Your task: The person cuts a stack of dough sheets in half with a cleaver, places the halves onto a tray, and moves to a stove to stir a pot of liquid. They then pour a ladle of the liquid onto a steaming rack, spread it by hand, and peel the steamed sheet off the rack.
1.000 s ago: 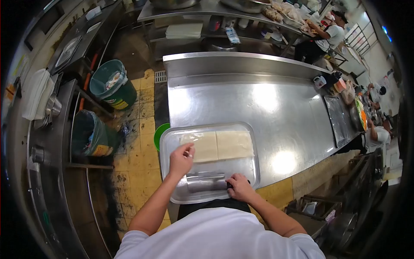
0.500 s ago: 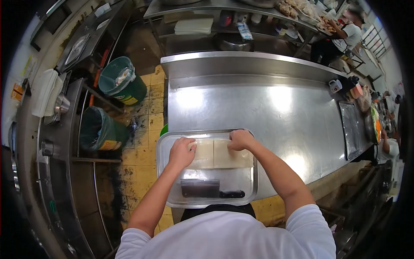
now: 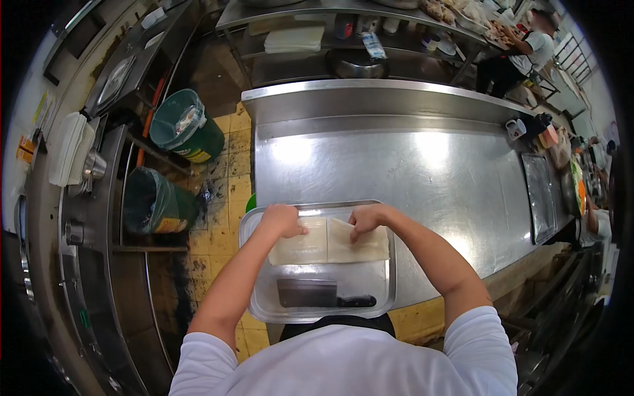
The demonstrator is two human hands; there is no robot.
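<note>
Two stacks or sheets of pale, flat dough (image 3: 298, 247) lie side by side on a metal tray (image 3: 264, 290), a straight cut between them. My left hand (image 3: 282, 220) is closed at the far edge of the left piece, thumb on top and the other fingers curled mostly out of sight. At the right piece (image 3: 363, 249), my right hand (image 3: 365, 220) pinches the far edge, where the surface is wrinkled and a corner is slightly raised. Nearer my body a cleaver (image 3: 309, 292) with a black handle rests flat on the tray.
The tray sits at the left front of a steel table (image 3: 370, 155) with a raised back edge. A dark tray (image 3: 538, 198) and a cup (image 3: 515, 129) are at its right. Two green bins (image 3: 214, 142) stand left on yellow tiles. A person (image 3: 531, 53) works at the back right.
My left hand has moved to the far edge of the left piece and turned. My right hand has shifted slightly toward me, and the right piece is now wrinkled with its corner raised.
</note>
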